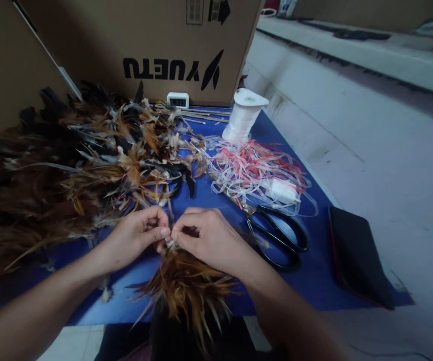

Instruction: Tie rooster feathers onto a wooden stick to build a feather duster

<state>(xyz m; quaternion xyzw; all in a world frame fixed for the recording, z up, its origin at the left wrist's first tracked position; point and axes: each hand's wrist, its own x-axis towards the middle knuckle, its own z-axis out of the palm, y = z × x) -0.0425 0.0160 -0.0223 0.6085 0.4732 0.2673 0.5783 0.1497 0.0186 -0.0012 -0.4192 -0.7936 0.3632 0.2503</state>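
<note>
Brown and black feathers in a bunch point(186, 281) hang over the front edge of the blue table, their quill ends pointing away from me. My left hand point(141, 233) pinches at the bound quill end from the left. From the right, my right hand point(201, 233) closes its thumb and fingers on the same spot, and the fingertips of both hands nearly meet. A thin stick shows just beyond the fingers. What exactly lies between the fingertips is mostly hidden. Black-handled scissors point(276, 235) lie right of my right hand.
Loose feather bunches point(99, 150) pile up on the left. Beyond the scissors lie tangled red and clear ribbons point(257, 170) and a white spool point(243, 115). A small digital clock point(177, 100) stands before a cardboard box point(144, 40). A dark phone-like slab point(359, 255) lies at the right edge.
</note>
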